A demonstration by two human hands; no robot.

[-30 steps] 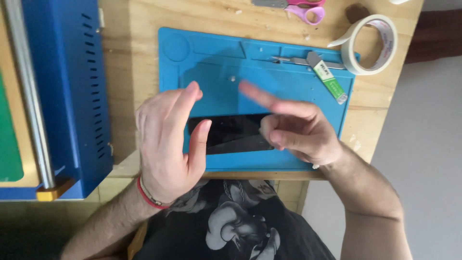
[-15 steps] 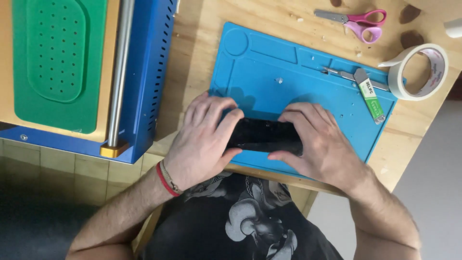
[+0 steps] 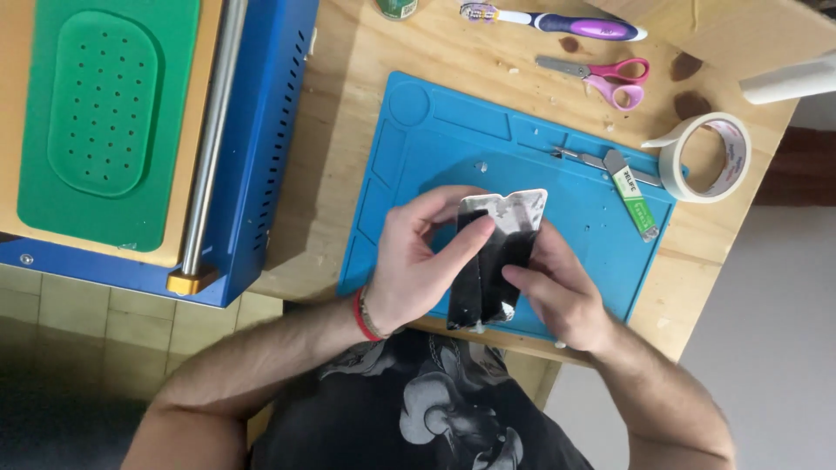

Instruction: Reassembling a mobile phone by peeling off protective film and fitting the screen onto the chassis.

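Head view: both hands (image 3: 488, 270) grip a dark phone screen (image 3: 493, 261) above the blue mat (image 3: 435, 148).

Soft, even daylight lit the scene brightly. The pale wooden tabletop (image 3: 366, 113) and bright blue silicone work mat (image 3: 453, 148) showed crisp and sharp. The hands cast a faint shadow onto the mat. The lower-left floor lay dim. Edges bowed slightly.
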